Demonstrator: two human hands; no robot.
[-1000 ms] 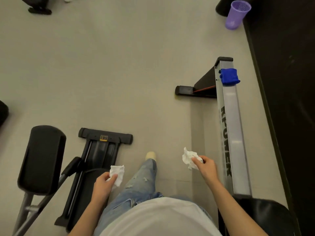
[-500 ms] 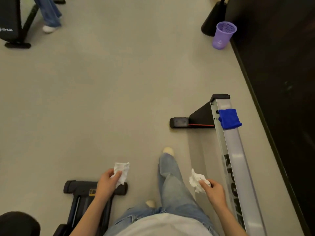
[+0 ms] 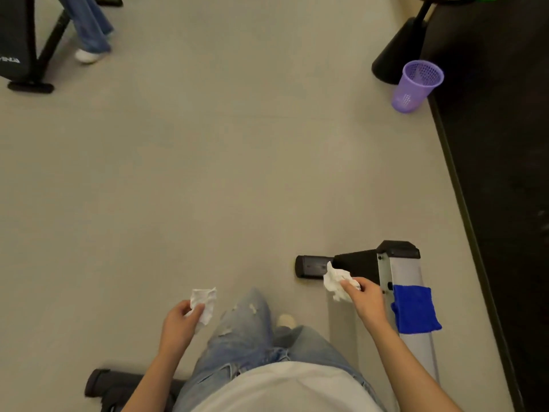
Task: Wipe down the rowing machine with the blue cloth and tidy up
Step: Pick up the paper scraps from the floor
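- I'm seeing the blue cloth (image 3: pixel 414 310), folded and plush, draping over the rowing machine's rail (image 3: pixel 405 275) near its end.
- My left hand (image 3: pixel 178 324) is pinching a tissue (image 3: pixel 203 301).
- My right hand (image 3: pixel 367 301) is gripping a crumpled tissue (image 3: pixel 335 281).

Single head cam, looks steeply down & fwd over torso to floor (image 3: pixel 208 173), hands near.
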